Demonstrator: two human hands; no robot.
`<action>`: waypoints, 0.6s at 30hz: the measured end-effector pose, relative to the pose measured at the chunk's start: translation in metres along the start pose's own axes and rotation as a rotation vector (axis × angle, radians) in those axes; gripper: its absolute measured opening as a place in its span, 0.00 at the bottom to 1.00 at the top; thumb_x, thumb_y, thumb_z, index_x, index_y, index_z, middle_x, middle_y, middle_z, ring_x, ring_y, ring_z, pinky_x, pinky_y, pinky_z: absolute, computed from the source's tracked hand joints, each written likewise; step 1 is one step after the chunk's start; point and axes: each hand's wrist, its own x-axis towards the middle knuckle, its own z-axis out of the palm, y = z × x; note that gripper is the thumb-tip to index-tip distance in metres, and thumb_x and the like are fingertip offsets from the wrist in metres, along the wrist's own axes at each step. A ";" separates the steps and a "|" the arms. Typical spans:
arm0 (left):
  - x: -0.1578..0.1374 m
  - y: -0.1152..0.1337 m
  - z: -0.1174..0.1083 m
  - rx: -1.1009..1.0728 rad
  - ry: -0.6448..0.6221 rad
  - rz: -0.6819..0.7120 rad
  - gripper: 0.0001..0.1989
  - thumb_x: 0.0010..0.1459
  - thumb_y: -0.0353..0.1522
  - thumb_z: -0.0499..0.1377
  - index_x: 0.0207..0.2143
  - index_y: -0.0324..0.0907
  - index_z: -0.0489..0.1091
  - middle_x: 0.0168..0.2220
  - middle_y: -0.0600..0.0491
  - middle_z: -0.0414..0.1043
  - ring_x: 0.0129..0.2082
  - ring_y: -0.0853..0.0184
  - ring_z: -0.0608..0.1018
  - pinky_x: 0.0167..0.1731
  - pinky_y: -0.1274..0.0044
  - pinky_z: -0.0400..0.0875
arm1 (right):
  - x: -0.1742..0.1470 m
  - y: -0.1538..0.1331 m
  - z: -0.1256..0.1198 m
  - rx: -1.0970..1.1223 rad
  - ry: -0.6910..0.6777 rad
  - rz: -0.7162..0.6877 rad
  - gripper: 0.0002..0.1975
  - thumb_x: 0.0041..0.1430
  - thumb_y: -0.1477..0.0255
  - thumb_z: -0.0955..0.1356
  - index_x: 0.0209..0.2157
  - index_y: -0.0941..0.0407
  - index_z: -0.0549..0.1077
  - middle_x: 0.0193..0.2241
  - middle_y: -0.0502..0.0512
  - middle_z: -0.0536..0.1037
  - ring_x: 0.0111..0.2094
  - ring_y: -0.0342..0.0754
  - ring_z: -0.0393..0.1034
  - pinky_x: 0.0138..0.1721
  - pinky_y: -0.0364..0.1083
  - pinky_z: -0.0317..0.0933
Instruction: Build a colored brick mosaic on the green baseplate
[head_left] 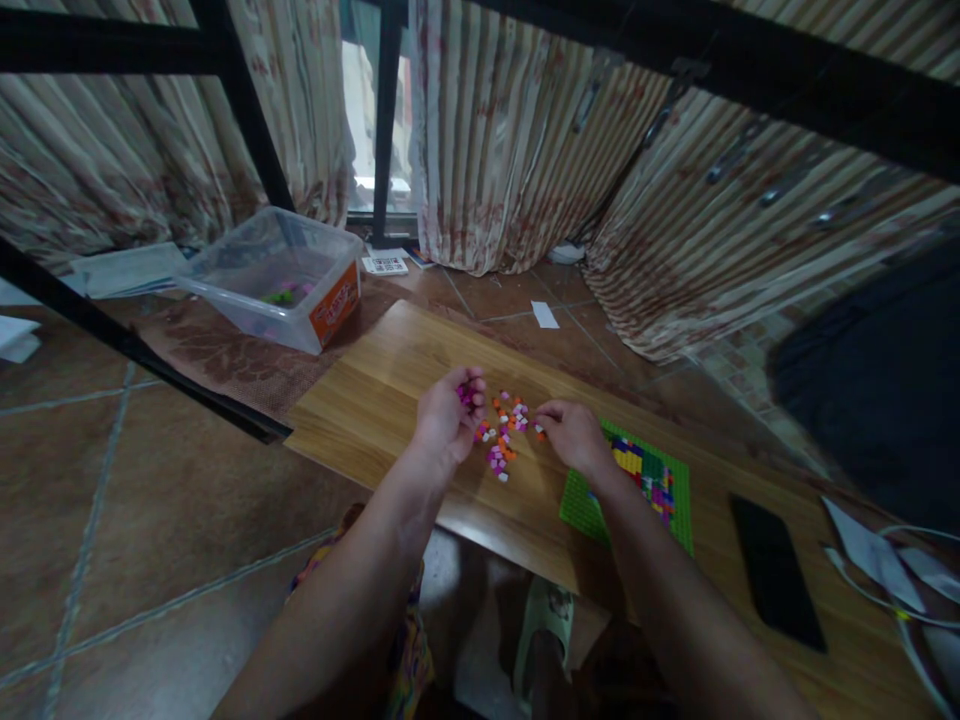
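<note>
My left hand [444, 415] is cupped palm up, fingers curled around several small magenta bricks [466, 397]. To its right, a loose pile of small orange, white, pink and magenta bricks [501, 455] is spread over the wooden table [390, 370]. My right hand [571, 432] is at the pile's right side, thumb and fingertips pinched together by a few white and orange pieces; whether a piece is between the fingertips is too small to tell. Partly under my right forearm lies a green studded baseplate [681, 500] with a patch of multicoloured bricks [628, 460] on it.
A clear plastic box [292, 320] with an orange label and some green and pink pieces inside stands left beyond the table. A black phone-like slab [776, 570] and white cables [862, 575] lie at the right. Dark metal bars [247, 120] frame the view.
</note>
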 end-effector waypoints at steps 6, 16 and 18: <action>0.000 0.001 0.000 -0.001 -0.013 -0.015 0.05 0.56 0.26 0.53 0.27 0.37 0.67 0.19 0.57 0.64 0.15 0.79 0.63 0.15 0.86 0.56 | -0.004 -0.011 0.003 -0.064 -0.034 -0.041 0.10 0.56 0.74 0.66 0.36 0.52 0.80 0.37 0.53 0.81 0.39 0.48 0.74 0.41 0.44 0.62; -0.001 0.008 -0.002 0.037 -0.038 -0.026 0.06 0.55 0.25 0.52 0.27 0.37 0.66 0.19 0.57 0.64 0.15 0.78 0.63 0.15 0.87 0.57 | -0.034 -0.028 0.011 0.119 0.348 0.011 0.13 0.62 0.72 0.61 0.38 0.57 0.76 0.38 0.59 0.77 0.39 0.48 0.71 0.42 0.45 0.62; -0.001 0.008 -0.003 0.035 -0.032 -0.025 0.06 0.55 0.25 0.52 0.27 0.37 0.67 0.19 0.56 0.64 0.15 0.78 0.63 0.15 0.87 0.57 | -0.041 -0.022 0.011 0.253 0.402 0.063 0.14 0.63 0.68 0.60 0.37 0.58 0.76 0.35 0.58 0.78 0.37 0.48 0.72 0.40 0.45 0.62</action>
